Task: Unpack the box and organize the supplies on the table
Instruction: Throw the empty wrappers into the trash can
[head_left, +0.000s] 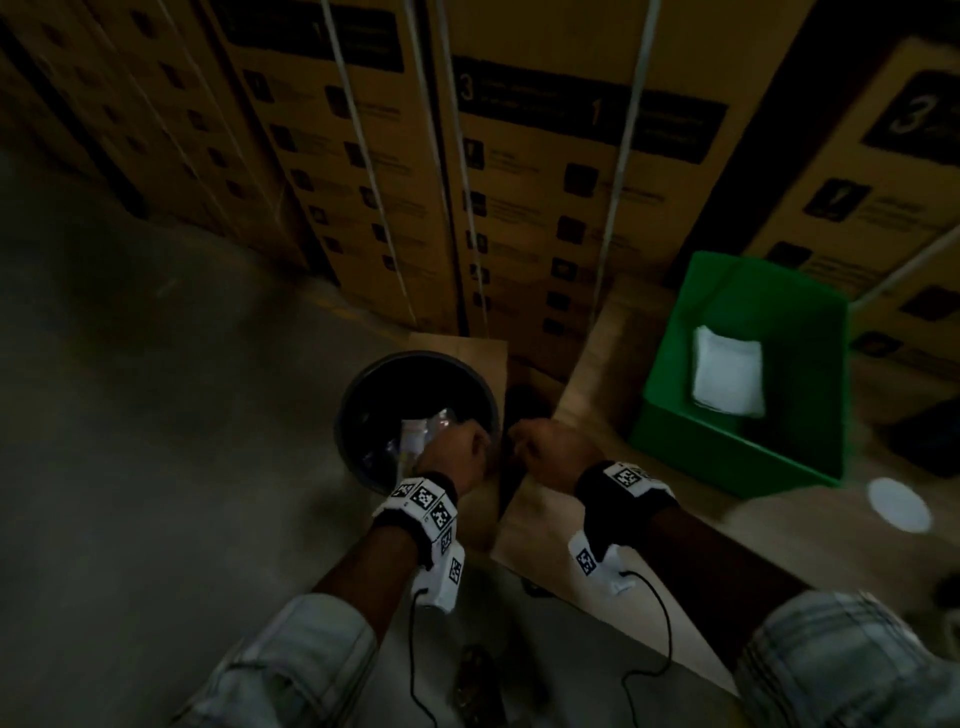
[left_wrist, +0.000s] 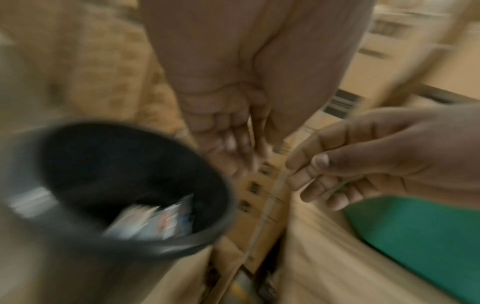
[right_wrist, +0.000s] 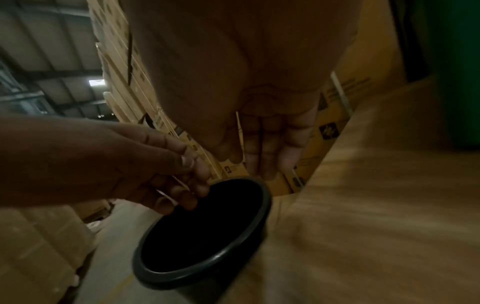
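A black round bin (head_left: 363, 374) stands on the floor left of the wooden table (head_left: 597, 545). Clear and white wrappers (head_left: 413, 439) lie inside it, also visible as wrappers (left_wrist: 155, 222) in the left wrist view. My left hand (head_left: 460, 441) hovers over the bin's right rim with its fingers curled and the thumb on the index finger. Thin pale slivers show between its fingers (right_wrist: 182, 185); what they are is unclear. My right hand (head_left: 535, 439) hangs beside it at the table's corner, loosely curled, holding nothing I can see. An open green box (head_left: 727, 452) on the table holds a white packet (head_left: 727, 369).
Tall strapped cardboard cartons (head_left: 519, 182) wall off the far side behind the bin and table. A white round disc (head_left: 898, 504) lies on the table right of the green box, and a dark object (head_left: 930, 436) sits at the right edge. Bare concrete floor spreads to the left.
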